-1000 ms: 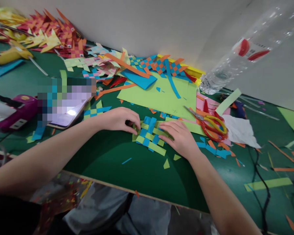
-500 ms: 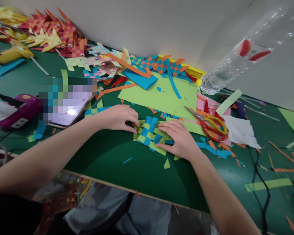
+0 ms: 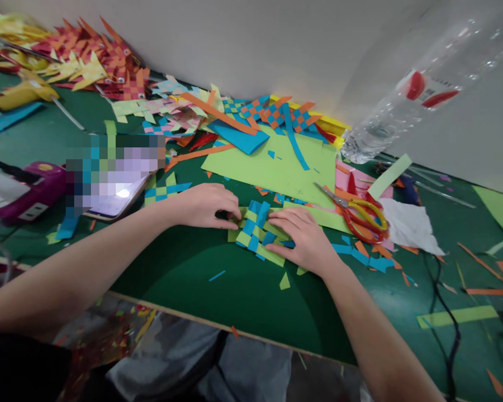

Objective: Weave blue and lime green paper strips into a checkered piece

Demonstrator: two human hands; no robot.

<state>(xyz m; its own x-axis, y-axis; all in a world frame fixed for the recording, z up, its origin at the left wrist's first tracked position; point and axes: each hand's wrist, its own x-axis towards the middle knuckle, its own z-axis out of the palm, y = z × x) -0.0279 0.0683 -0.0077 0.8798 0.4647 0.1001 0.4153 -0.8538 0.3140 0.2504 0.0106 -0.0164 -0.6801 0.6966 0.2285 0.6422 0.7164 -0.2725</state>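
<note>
A small weave of blue and lime-green paper strips [image 3: 253, 229] lies on the green table between my hands. At its left edge, my left hand [image 3: 212, 205] curls in, its thumb and fingers closed on the strip ends. My right hand [image 3: 302, 234] grips the right side, fingers on the upper strips and thumb at the lower right. Part of that side is hidden under the fingers. Just below the weave sits a loose green paper scrap [image 3: 284, 281]. Another blue-and-green woven piece [image 3: 163, 191] rests behind my left wrist, partly covered.
Red-and-yellow scissors [image 3: 362, 218] lie right of the green paper sheet [image 3: 272, 162]. A clear plastic bottle [image 3: 419, 92] is at the back right. A phone [image 3: 109, 205], a purple power block [image 3: 29, 192] and a yellow glue gun [image 3: 20, 92] are at left. Woven paper fish [image 3: 104, 56] heap behind.
My left fingers have shifted slightly right and down at the weave's edge. My right hand keeps nearly the same hold, and the weave stays in place.
</note>
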